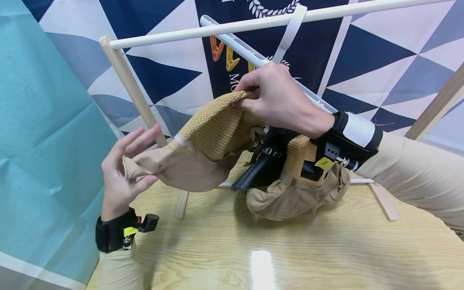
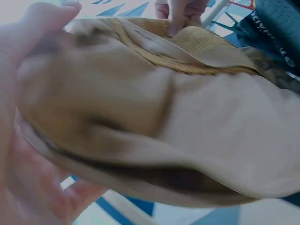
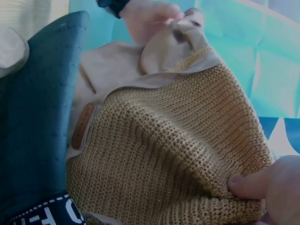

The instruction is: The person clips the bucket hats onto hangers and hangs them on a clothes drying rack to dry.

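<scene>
A tan sun hat (image 1: 214,133) with a knitted crown and smooth cloth brim is held up in front of the rack. My right hand (image 1: 279,98) pinches the knitted crown (image 3: 173,145) between thumb and fingers. At the other end, my left hand (image 1: 123,169) grips the brim (image 2: 225,122) between thumb and fingers. A small brown patch (image 3: 83,125) shows on the crown in the right wrist view. Under my right forearm, a second tan piece with knit and cloth (image 1: 290,193) lies on the table, beside a dark lettered item (image 1: 264,161).
A white hanger (image 1: 235,42) hangs slanted by a strap (image 1: 290,34) from the white rod (image 1: 163,37). An orange clip (image 1: 216,49) and a yellow clip (image 1: 230,59) are on it. Wooden legs (image 1: 132,88) hold up the rack on the wooden table (image 1: 203,253). Patterned cloth hangs behind.
</scene>
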A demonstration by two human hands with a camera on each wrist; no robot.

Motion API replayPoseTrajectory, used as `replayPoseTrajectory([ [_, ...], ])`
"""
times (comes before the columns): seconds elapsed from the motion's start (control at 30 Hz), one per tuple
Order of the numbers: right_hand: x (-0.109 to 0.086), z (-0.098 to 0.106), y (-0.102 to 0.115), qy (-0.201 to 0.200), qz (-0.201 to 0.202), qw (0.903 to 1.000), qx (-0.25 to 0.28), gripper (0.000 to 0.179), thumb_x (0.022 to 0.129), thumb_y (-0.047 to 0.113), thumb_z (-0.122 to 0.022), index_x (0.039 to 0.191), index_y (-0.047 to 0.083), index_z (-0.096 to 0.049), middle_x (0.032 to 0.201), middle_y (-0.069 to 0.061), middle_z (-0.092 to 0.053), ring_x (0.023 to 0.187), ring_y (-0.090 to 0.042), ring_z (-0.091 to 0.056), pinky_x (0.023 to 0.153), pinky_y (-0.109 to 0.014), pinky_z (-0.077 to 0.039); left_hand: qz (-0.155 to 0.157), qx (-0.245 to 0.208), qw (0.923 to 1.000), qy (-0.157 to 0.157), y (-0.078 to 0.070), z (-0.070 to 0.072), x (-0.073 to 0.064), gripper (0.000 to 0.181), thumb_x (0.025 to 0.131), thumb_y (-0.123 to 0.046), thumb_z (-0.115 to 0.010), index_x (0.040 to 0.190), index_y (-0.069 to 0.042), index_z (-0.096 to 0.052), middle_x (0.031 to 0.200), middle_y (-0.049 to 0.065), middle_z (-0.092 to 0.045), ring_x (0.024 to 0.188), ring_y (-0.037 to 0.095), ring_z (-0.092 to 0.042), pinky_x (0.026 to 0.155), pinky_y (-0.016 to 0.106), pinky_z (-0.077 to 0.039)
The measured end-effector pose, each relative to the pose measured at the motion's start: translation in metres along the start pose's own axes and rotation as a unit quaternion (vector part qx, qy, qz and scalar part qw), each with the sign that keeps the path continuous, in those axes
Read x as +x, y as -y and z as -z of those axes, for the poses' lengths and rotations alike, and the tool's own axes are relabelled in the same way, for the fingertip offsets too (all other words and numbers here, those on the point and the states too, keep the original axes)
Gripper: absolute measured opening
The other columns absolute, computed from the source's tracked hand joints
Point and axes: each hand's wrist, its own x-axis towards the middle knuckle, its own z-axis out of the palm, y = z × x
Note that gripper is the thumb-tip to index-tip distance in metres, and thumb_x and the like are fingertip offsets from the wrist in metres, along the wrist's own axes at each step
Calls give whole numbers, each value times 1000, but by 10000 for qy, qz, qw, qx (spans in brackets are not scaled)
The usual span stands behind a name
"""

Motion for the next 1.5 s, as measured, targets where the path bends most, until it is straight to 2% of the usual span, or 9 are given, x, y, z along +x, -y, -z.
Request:
replayPoseTrajectory([
  [0.23, -2, -4, 2, 47, 89, 9999, -104, 23, 102, 2, -70, 112, 7, -89, 110, -15, -86, 81, -23, -65, 61, -20, -42, -308, 1520, 9876, -221, -21, -2, 3, 102, 77, -35, -106, 154, 12, -58, 167, 16, -63, 172, 37, -40, 143, 55, -27],
  [0.33, -3, -6, 1, 35, 141, 9997, -202, 25, 100, 0, -68, 111, 8, -89, 108, -15, -86, 76, -22, -67, 59, -20, -42, -494, 2554, 9654, -206, -28, -11, 4, 107, 79, -58, -101, 149, 12, -62, 162, 17, -67, 170, 39, -43, 141, 50, -33],
  [0.6, -7, -12, 4, 147, 275, 9991, -287, 24, 102, 0, -71, 115, 8, -89, 110, -14, -86, 83, -23, -69, 64, -21, -44, -671, 4310, 8997, -175, -33, -38, 2, 95, 88, -75, -85, 151, -7, -69, 161, 21, -66, 165, 51, -45, 135, 80, -23],
  [0.83, -12, -15, 5, 257, 287, 9990, -246, 27, 101, -2, -69, 115, 11, -89, 107, -12, -86, 79, -22, -67, 64, -23, -43, -326, 4796, 8768, 136, -20, -43, 2, 87, 92, -71, -83, 157, -16, -68, 157, 14, -71, 151, 45, -64, 125, 71, -47],
  [0.97, -15, -14, 5, 237, 277, 9991, -224, 30, 100, -4, -66, 114, 10, -89, 106, -13, -86, 78, -22, -68, 63, -22, -43, -224, 5100, 8583, 521, -16, -44, 2, 84, 90, -60, -90, 161, -22, -65, 153, 12, -74, 141, 39, -73, 98, 58, -65],
  [1.13, -14, -16, 5, 261, 445, 9983, -285, 28, 100, -4, -68, 112, 10, -89, 103, -10, -86, 79, -21, -68, 67, -24, -44, -380, 5603, 8244, 707, -13, -46, 0, 86, 87, -48, -95, 163, -25, -63, 147, 14, -78, 131, 40, -78, 62, 51, -59],
  [1.3, -14, -19, 5, 272, 544, 9974, -400, 25, 99, -4, -70, 110, 9, -89, 103, -8, -87, 83, -20, -68, 72, -28, -46, -503, 5859, 8043, 849, -10, -50, -2, 85, 86, -44, -96, 162, -24, -63, 141, 16, -80, 127, 43, -79, 57, 51, -58],
  [1.43, -14, -20, 6, 353, 542, 9973, -343, 25, 99, -5, -70, 110, 8, -88, 105, -9, -87, 87, -21, -71, 75, -31, -52, -518, 5918, 7988, 947, -9, -54, -4, 78, 91, -41, -92, 162, -26, -63, 137, 15, -82, 120, 43, -82, 62, 54, -62],
  [1.5, -14, -20, 6, 417, 494, 9975, -301, 25, 100, -5, -70, 111, 8, -88, 107, -10, -87, 89, -21, -72, 75, -32, -54, -529, 5867, 8016, 1021, -9, -57, -5, 74, 95, -35, -89, 163, -25, -63, 116, 15, -86, 93, 40, -84, 57, 49, -59],
])
